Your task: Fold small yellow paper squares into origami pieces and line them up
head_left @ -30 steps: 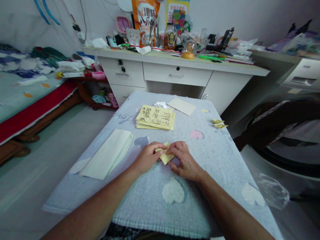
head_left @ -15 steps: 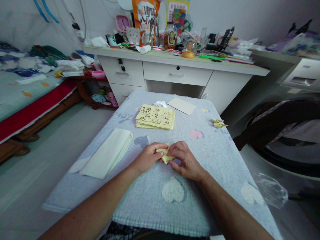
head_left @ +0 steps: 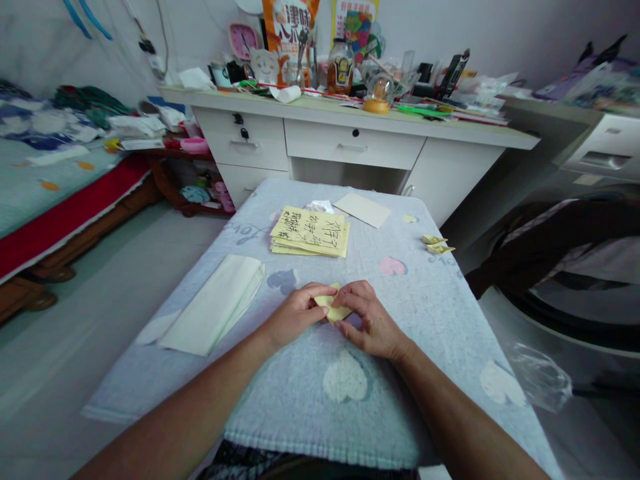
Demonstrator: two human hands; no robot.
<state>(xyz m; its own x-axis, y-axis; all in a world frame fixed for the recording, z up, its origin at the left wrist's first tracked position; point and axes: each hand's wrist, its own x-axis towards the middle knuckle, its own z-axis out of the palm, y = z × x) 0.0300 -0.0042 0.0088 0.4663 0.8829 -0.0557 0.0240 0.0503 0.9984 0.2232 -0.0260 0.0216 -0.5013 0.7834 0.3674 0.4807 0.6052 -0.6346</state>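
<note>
A small piece of folded yellow paper (head_left: 330, 305) is held between my two hands, above the middle of the cloth-covered table. My left hand (head_left: 299, 312) pinches its left side between thumb and fingers. On the other side, my right hand (head_left: 369, 317) has its bent fingers and thumb closed on the right part. Beyond the hands lies a stack of yellow paper (head_left: 310, 231) with black handwriting. Two small folded yellow paper pieces (head_left: 436, 244) with pointed ends sit near the table's right edge. The fingers cover part of the held paper.
Folded pale sheets (head_left: 215, 305) lie at the left on the tablecloth (head_left: 420, 407). A cream card (head_left: 363, 209) and a crumpled white tissue (head_left: 320, 207) are at the far end. Behind stands a cluttered white desk (head_left: 350, 143); a bed (head_left: 65, 180) is left, a washing machine (head_left: 607, 153) right.
The folded yellow paper has turned slightly between my hands, and more of its right part shows flat. Both hands stay in nearly the same place.
</note>
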